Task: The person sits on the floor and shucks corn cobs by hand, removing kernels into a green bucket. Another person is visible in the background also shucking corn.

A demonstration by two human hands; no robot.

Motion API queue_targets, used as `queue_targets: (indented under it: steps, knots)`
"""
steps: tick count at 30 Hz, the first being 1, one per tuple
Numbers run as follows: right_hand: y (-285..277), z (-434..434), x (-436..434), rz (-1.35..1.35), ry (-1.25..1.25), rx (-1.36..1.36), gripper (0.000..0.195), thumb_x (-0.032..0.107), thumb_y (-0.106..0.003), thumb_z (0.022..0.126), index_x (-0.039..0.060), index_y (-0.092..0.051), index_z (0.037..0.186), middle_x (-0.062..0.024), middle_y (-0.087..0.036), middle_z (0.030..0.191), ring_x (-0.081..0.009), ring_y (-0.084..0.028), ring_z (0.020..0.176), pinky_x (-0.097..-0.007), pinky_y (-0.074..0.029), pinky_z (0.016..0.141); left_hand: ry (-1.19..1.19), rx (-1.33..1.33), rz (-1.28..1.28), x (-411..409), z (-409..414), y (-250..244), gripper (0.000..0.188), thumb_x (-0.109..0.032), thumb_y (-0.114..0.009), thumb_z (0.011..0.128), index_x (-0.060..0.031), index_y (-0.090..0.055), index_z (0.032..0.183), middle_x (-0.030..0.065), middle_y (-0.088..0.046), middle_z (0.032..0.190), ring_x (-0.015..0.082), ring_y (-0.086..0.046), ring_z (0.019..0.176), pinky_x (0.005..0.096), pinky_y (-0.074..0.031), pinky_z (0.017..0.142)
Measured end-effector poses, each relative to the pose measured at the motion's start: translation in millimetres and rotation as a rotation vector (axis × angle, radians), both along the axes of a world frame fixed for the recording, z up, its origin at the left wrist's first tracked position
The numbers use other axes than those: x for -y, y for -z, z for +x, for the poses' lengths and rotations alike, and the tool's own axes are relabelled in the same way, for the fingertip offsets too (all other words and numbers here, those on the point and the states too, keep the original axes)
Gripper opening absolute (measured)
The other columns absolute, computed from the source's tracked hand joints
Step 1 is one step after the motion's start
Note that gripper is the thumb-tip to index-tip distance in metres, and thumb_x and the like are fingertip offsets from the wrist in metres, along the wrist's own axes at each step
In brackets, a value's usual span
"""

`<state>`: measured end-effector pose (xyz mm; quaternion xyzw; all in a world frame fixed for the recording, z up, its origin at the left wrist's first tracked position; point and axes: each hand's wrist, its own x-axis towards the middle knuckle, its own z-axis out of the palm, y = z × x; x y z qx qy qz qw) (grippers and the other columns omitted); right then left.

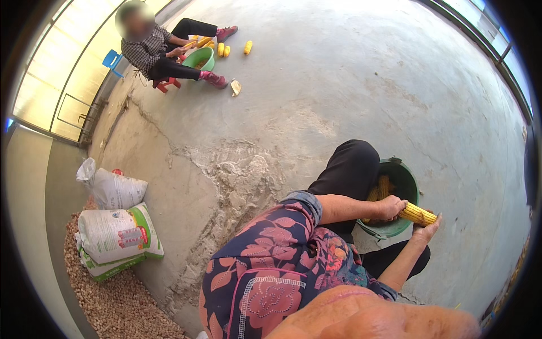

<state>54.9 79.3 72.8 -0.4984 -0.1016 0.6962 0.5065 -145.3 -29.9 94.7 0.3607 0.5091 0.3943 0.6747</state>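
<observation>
An ear of yellow corn (418,214) is held between my two hands over the rim of a dark green bucket (411,182). My left hand (390,208) is closed in a fist at its near end, fingers curled out of sight. Around the far end wraps my right hand (427,228), with the thumb along its side. Brownish patches show among the kernels. Inside the bucket lie corn cobs (383,186), partly covered by my left hand and forearm. The bucket stands between my black-trousered knees (353,163).
Across the concrete floor (322,80), another person (146,53) sits on a red stool (169,84), hands on corn over a green basin (207,54). Loose ears (248,47) lie nearby. Full sacks (114,233) rest against a heap of cob-like pieces (123,303). Broken concrete (241,173) roughens the floor.
</observation>
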Motion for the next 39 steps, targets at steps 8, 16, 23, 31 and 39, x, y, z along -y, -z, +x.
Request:
queue_targets:
  steps: [8, 16, 23, 31, 39]
  knots:
    - [1, 0, 1, -0.004, 0.013, -0.010, 0.051, 0.051, -0.053, 0.093, 0.0013, -0.059, 0.086, -0.0142, -0.063, 0.085, -0.0299, -0.062, 0.084, -0.0465, -0.052, 0.082, -0.053, 0.061, -0.067, 1, -2, -11, 0.051, -0.048, -0.036, 0.103, -0.0042, -0.057, 0.087, 0.0021, -0.050, 0.062, 0.0104, -0.045, 0.047, 0.0269, -0.041, 0.042]
    - [7, 0, -1, 0.001, 0.011, 0.012, 0.049, 0.050, -0.055, 0.092, 0.0016, -0.058, 0.088, -0.0136, -0.062, 0.084, -0.0292, -0.062, 0.083, -0.0459, -0.052, 0.081, -0.024, 0.074, -0.181, -1, -6, -12, 0.049, -0.048, -0.044, 0.100, -0.0039, -0.058, 0.085, 0.0023, -0.050, 0.062, 0.0092, -0.043, 0.043, 0.0251, -0.036, 0.036]
    - [4, 3, -1, 0.019, -0.005, 0.019, 0.046, 0.049, -0.057, 0.091, 0.0026, -0.058, 0.087, -0.0126, -0.062, 0.084, -0.0288, -0.062, 0.081, -0.0456, -0.052, 0.080, 0.026, 0.173, -0.190, 0, -9, -14, 0.045, -0.041, -0.046, 0.100, -0.0005, -0.059, 0.087, 0.0047, -0.052, 0.064, 0.0105, -0.044, 0.045, 0.0248, -0.037, 0.039]
    - [5, 4, -1, 0.018, 0.007, 0.010, 0.042, 0.047, -0.061, 0.090, 0.0058, -0.054, 0.092, -0.0105, -0.061, 0.083, -0.0274, -0.062, 0.081, -0.0453, -0.053, 0.079, 0.044, 0.069, -0.170, -6, 0, 6, 0.044, -0.040, -0.038, 0.100, -0.0028, -0.059, 0.090, 0.0032, -0.053, 0.067, 0.0102, -0.044, 0.046, 0.0269, -0.039, 0.041]
    - [4, 1, -1, 0.007, 0.043, 0.020, 0.045, 0.049, -0.058, 0.091, 0.0034, -0.057, 0.091, -0.0120, -0.061, 0.085, -0.0288, -0.061, 0.082, -0.0461, -0.053, 0.079, -0.063, 0.182, -0.207, -5, 0, -4, 0.056, -0.055, -0.040, 0.098, -0.0040, -0.056, 0.080, 0.0014, -0.047, 0.060, 0.0093, -0.040, 0.041, 0.0252, -0.033, 0.036]
